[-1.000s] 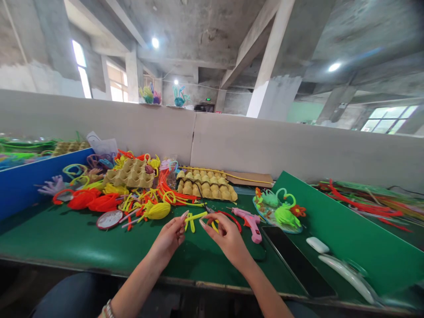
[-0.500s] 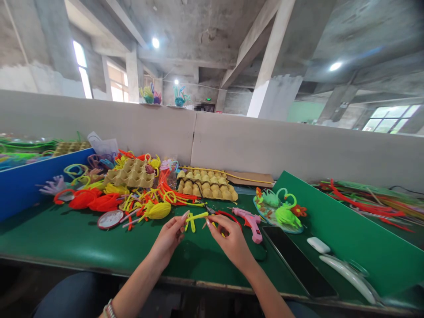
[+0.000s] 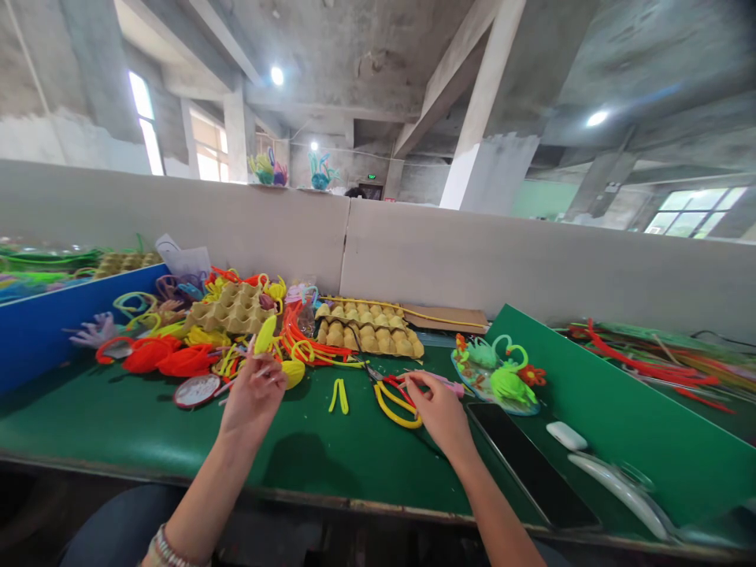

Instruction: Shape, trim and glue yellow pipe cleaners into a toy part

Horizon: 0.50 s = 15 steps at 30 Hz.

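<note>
Head view is showing a person sitting at the near edge of a green desk (image 3: 147, 441), with both bare hands working among pipe-cleaner craft pieces. The left hand (image 3: 253, 394) is lifting up off the desk toward the pile at the back left, its fingers pinched together on a yellow pipe-cleaner leaf (image 3: 265, 334) that is standing upright above the fingertips, probably held that way so the shape can be looked over. The right hand (image 3: 435, 403) is resting low near the middle of the desk, its fingers closing on the pink glue gun (image 3: 444, 383); whether the grip is complete I cannot tell, since the hand is covering most of the gun. Just left of that hand, a yellow pipe-cleaner loop (image 3: 394, 407) and red-handled scissors (image 3: 387, 381) are lying flat on the desk, within easy reach. A small bent yellow pipe-cleaner piece (image 3: 339, 395) is lying alone between the two hands, touching neither. Behind, egg cartons (image 3: 369, 332) and a heap of red and yellow pipe cleaners (image 3: 177, 354) are crowding the back of the desk, a plate with green pipe-cleaner figures (image 3: 499, 374) is sitting to the right, and a dark phone (image 3: 525, 465) is lying toward the near right edge. Compared with half a second ago, the hands are no longer together over the middle: the small yellow piece they were jointly holding is now set down, the left hand is raised to the left with the leaf, and the right hand is shifted right onto the glue gun, which lay untouched before.
</note>
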Each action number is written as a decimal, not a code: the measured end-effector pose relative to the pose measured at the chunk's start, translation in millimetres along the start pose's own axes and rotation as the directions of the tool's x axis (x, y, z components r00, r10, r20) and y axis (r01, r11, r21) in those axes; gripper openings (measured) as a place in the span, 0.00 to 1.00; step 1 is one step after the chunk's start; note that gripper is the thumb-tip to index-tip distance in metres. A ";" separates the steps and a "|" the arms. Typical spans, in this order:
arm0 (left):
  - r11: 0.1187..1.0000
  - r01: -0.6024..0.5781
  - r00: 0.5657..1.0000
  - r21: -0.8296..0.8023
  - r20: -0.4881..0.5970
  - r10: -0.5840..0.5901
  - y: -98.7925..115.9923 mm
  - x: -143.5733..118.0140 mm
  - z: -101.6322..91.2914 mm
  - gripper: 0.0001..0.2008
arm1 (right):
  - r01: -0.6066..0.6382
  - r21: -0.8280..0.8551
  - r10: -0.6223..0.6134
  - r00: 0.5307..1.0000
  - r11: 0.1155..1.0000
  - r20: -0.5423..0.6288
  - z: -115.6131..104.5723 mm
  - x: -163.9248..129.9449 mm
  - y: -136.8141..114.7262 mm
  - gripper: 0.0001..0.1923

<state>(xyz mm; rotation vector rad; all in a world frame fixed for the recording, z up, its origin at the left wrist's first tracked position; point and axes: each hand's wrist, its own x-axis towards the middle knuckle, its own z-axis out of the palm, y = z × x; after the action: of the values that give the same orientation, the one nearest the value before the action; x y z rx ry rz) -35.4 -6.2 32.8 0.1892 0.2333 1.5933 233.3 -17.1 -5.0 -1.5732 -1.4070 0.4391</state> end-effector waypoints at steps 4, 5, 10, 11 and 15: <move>0.998 -0.003 1.000 0.070 -0.004 0.003 1.7 0.9 0.6 0.10 | 0.012 0.097 -0.017 0.999 0.995 0.046 2.5 3.3 2.1 0.15; 0.994 0.033 0.999 0.105 -0.017 -0.031 -1.7 1.0 -0.3 0.09 | 0.016 0.133 -0.026 0.997 0.991 0.076 3.5 3.5 1.4 0.17; 0.940 0.216 0.974 0.266 -0.122 -0.190 -25.8 1.2 -10.3 0.08 | -0.075 0.400 -0.011 0.978 0.913 0.209 4.4 -1.2 -8.4 0.22; 0.927 0.242 0.967 0.288 -0.147 -0.207 -29.7 1.3 -12.5 0.07 | -0.079 0.435 -0.014 0.978 0.897 0.207 3.8 -3.0 -11.3 0.21; 0.890 0.287 0.955 0.356 -0.178 -0.236 -38.5 0.8 -17.6 0.04 | -0.081 0.543 -0.083 0.959 0.836 0.270 0.5 -9.2 -23.3 0.18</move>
<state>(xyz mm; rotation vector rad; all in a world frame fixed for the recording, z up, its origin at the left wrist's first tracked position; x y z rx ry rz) -3.0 -4.9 5.6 0.3380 0.6456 1.2789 217.1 -27.8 10.8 -1.0590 -1.3282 1.0088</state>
